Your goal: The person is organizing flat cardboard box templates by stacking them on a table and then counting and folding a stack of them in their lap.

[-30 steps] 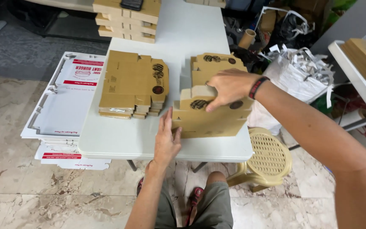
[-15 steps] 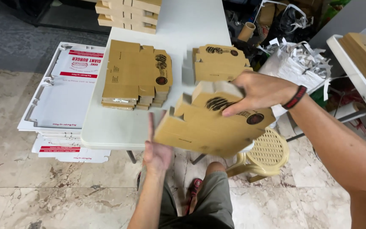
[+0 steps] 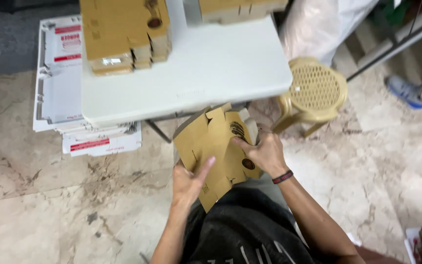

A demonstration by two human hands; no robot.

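A flat brown cardboard box blank (image 3: 211,146) with dark round prints is held over my lap, below the table's front edge. My left hand (image 3: 189,182) presses against its lower left part, fingers stretched along the card. My right hand (image 3: 263,152), with a dark wristband, grips the blank's right side, thumb on its face. A stack of the same brown blanks (image 3: 123,34) lies on the white table (image 3: 206,78) at the upper left, and another stack (image 3: 240,9) sits at the top edge.
A tan plastic stool (image 3: 314,93) stands to the right of the table. White printed flat cartons (image 3: 69,102) lie stacked on the marble floor at the left. Another person's blue shoe (image 3: 406,90) shows at the far right.
The blank has come off the table and down to my lap. Both hands moved with it, and the view tilted downward and shifted.
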